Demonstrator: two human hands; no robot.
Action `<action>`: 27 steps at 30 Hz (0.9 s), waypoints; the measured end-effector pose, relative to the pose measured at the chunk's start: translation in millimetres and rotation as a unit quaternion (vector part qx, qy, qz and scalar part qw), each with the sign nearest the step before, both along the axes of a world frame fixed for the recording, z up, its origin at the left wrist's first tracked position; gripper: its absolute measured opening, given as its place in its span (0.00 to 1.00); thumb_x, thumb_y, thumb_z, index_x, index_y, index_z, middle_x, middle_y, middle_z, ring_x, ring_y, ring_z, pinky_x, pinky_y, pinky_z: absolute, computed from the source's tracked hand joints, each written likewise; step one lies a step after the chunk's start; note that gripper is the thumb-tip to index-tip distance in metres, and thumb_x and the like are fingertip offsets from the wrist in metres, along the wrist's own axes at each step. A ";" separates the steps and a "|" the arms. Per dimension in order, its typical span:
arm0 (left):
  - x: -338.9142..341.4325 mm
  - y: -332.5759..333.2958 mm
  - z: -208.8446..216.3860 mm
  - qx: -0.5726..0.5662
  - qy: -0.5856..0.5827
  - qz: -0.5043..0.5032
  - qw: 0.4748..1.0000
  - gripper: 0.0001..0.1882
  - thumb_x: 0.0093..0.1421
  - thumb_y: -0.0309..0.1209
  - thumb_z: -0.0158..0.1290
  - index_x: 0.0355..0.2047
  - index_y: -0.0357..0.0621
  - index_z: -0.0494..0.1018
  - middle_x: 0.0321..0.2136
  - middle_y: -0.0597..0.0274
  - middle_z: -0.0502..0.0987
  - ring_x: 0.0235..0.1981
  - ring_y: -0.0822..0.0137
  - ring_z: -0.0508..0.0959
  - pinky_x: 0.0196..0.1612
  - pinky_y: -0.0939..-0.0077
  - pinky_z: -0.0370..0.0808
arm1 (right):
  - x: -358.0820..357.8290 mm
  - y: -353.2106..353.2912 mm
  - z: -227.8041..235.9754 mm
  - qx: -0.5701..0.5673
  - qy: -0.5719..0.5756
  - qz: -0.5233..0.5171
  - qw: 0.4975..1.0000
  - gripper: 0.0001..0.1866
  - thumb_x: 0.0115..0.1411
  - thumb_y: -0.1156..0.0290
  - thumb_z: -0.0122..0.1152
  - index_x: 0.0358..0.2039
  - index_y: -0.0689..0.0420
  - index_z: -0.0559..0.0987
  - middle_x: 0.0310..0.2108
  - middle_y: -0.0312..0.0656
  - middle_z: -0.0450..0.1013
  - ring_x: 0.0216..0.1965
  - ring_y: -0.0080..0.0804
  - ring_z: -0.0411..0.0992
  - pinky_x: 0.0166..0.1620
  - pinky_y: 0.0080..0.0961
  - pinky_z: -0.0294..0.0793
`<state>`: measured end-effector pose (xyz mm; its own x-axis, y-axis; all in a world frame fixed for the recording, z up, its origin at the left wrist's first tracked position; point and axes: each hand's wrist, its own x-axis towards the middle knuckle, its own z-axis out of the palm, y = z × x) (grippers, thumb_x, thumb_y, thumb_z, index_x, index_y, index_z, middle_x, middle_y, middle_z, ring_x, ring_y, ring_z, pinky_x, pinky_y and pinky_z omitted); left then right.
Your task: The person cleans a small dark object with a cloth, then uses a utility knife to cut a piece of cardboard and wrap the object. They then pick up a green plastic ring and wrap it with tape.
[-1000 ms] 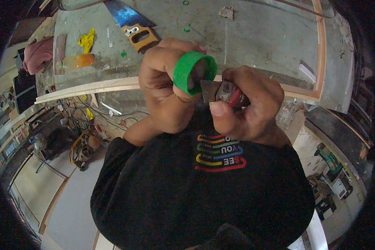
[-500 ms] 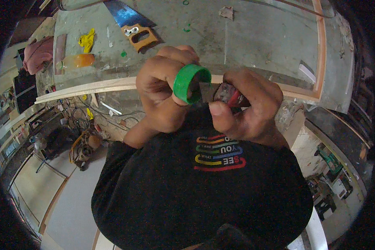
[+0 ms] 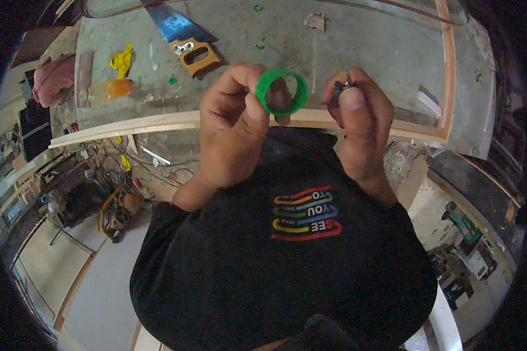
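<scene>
My left hand (image 3: 228, 131) is closed on a green plastic ring (image 3: 300, 99), whose round opening faces the camera; fingertips show through it. To the right, apart from the ring, my right hand (image 3: 363, 126) pinches a small dark tool (image 3: 339, 89) between thumb and fingers. Most of that tool is hidden by the grip, and its kind is unclear from here. Both hands are raised in front of my chest, above the workbench's near edge.
On the grey workbench (image 3: 263, 55) lie a handsaw (image 3: 187, 44), a yellow cloth-like scrap (image 3: 122, 61), a bottle of orange liquid (image 3: 116, 89) and green bits (image 3: 260, 43). Wooden strips (image 3: 152, 124) run along the near edge. Cables and a machine (image 3: 118, 210) are below left.
The hands have moved apart. The ring has turned its opening toward the camera and shifted up slightly. My right hand has turned and drawn right, taking its tool, earlier showing a flat blade, away.
</scene>
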<state>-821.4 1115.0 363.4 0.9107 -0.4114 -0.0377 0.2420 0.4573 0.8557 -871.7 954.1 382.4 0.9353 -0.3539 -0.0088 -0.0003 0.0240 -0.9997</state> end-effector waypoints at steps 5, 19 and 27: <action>1.6 -0.1 3.4 0.024 -0.001 -0.005 1.000 0.08 0.69 0.35 0.47 0.38 0.44 0.70 0.33 0.63 0.76 0.35 0.69 0.77 0.39 0.73 0.76 | 6.3 1.2 9.6 0.122 0.059 0.025 0.990 0.09 0.61 0.66 0.64 0.32 0.58 0.79 0.18 0.23 0.65 0.20 0.10 0.60 0.22 0.15 0.57; 12.3 -4.0 -9.7 0.037 -0.220 0.025 0.974 0.11 0.59 0.28 0.61 0.41 0.37 0.77 0.38 0.57 0.78 0.41 0.68 0.75 0.46 0.74 0.71 | 8.6 11.8 14.6 0.288 0.108 0.058 0.950 0.06 0.56 0.70 0.69 0.32 0.57 0.82 0.22 0.23 0.71 0.24 0.08 0.65 0.25 0.10 0.60; 14.4 -10.3 -11.7 -0.007 -0.189 0.107 0.976 0.10 0.60 0.31 0.61 0.38 0.38 0.77 0.38 0.57 0.78 0.41 0.67 0.77 0.47 0.74 0.72 | 6.9 1.0 4.0 0.067 0.023 0.125 0.990 0.11 0.60 0.63 0.63 0.35 0.58 0.77 0.21 0.27 0.69 0.23 0.13 0.64 0.25 0.18 0.61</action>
